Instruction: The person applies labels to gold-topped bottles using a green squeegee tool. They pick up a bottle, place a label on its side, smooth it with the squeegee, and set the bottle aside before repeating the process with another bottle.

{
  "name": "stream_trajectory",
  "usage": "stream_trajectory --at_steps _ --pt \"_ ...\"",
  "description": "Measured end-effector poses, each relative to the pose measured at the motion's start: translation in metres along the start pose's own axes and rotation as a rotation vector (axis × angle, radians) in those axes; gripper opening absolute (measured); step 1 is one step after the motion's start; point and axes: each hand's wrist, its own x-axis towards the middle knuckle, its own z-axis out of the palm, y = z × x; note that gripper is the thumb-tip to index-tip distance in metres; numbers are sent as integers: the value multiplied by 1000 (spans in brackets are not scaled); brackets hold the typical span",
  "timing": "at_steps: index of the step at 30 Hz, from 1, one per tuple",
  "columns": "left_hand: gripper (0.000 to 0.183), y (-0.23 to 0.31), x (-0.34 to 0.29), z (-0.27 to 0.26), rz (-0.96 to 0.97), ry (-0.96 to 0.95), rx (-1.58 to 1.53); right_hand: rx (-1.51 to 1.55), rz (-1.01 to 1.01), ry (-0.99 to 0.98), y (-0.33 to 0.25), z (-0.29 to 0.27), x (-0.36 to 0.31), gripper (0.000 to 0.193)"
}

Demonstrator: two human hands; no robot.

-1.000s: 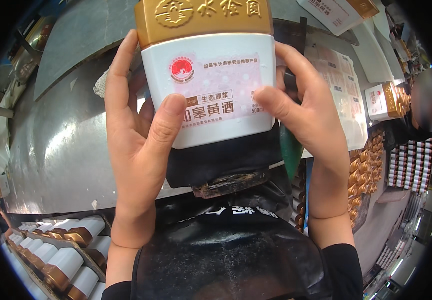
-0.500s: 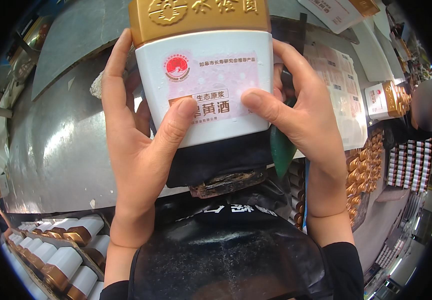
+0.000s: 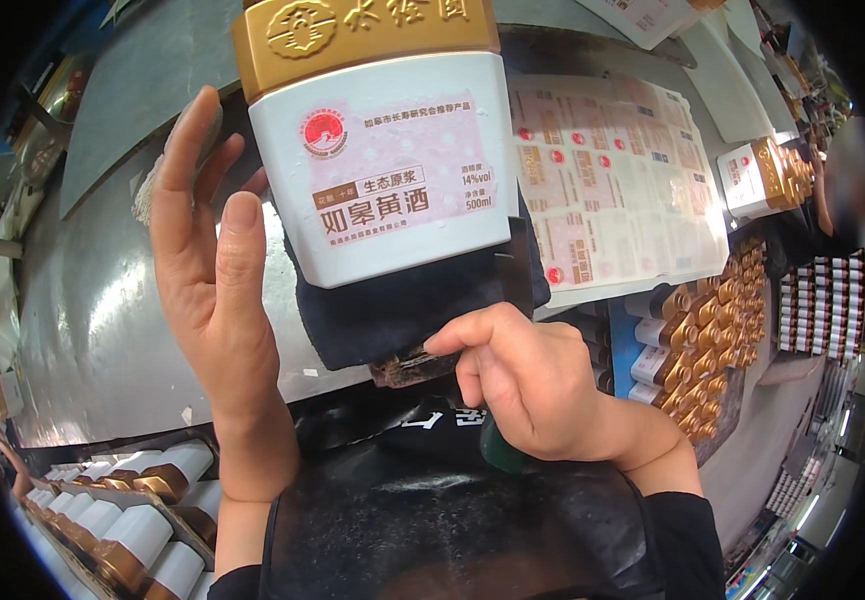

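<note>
A white bottle [image 3: 382, 170] with a gold upper part and a pinkish label lies face up on a folded dark cloth [image 3: 352, 325], which rests on a block at the bench edge. To its left, my left hand [image 3: 217, 240] is open, fingers raised and spread, apart from the bottle's front. My right hand [image 3: 542, 385] is curled just below and right of the bottle, its index finger pointing left over the cloth's lower edge. A green, flat, blade-like tool [image 3: 500, 445] sticks out beneath that hand; its grip is hidden by my fingers.
A sheet of labels [image 3: 622, 190] lies right of the bottle on the metal bench [image 3: 122, 340]. Another white-and-gold bottle [image 3: 757, 180] stands farther right. Rows of bottles [image 3: 702, 350] fill the right side, and crated bottles [image 3: 137, 530] the lower left. A co-worker's arm shows at far right.
Both hands have let go of the bottle, which now lies slightly further left. My left hand moved left and opened; my right hand came down toward me with the green tool.
</note>
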Motion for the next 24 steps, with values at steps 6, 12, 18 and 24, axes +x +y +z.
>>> stream_trajectory --at_steps 6,12,18,24 --pt "44 -2 -4 -2 38 -14 30 -73 20 21 -3 8 -1 24" --pt "32 9 6 -6 210 -133 203 -13 76 26 -11 13 5 23" --pt "27 23 32 -5 316 -426 416 65 153 56 -12 17 4 24" --pt "40 15 53 -3 546 -533 561 168 231 54 -14 15 6 22"
